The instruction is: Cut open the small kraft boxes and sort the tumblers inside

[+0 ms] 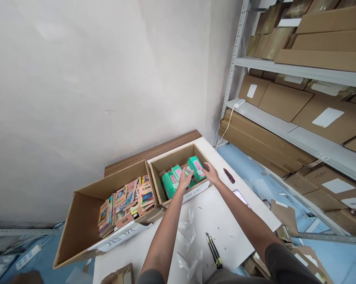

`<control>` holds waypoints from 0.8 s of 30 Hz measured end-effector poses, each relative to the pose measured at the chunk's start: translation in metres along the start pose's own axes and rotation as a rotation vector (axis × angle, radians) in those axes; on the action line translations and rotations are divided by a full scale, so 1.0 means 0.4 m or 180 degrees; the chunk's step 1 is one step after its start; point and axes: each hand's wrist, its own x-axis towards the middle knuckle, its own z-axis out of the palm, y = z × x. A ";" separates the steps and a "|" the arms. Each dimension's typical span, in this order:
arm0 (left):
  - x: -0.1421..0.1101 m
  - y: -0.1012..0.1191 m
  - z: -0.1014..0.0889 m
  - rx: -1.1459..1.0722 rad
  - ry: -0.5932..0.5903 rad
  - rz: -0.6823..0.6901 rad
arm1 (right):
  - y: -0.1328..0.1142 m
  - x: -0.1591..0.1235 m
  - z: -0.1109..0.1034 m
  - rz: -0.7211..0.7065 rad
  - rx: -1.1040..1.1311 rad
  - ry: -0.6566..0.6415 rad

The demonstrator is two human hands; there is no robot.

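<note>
Both my hands reach into an open cardboard box [157, 178] on the white table. Inside are several green cartons [169, 184] with pink and white labels. My left hand [185, 180] is over the middle of the box, thumb and fingers around the edge of a green carton [191, 183] that it partly hides. My right hand [211, 173] is at the box's right side, fingers apart, close against the right edge of a tilted green carton [197, 169]. Whether its fingertips press on that carton is hard to make out.
A larger open box [80, 221] holds colourful flat packs [133, 197]. On the table lie a yellow-black utility knife [214, 251], a red-black cutter [229, 176], a phone [241, 198] and clear plastic wrap [188, 236]. Shelving [284, 130] with cartons stands right.
</note>
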 end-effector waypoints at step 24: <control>-0.815 -0.410 -0.807 0.1017 0.1084 0.0485 | -0.155 -0.760 0.596 -0.0764 0.0048 -0.1326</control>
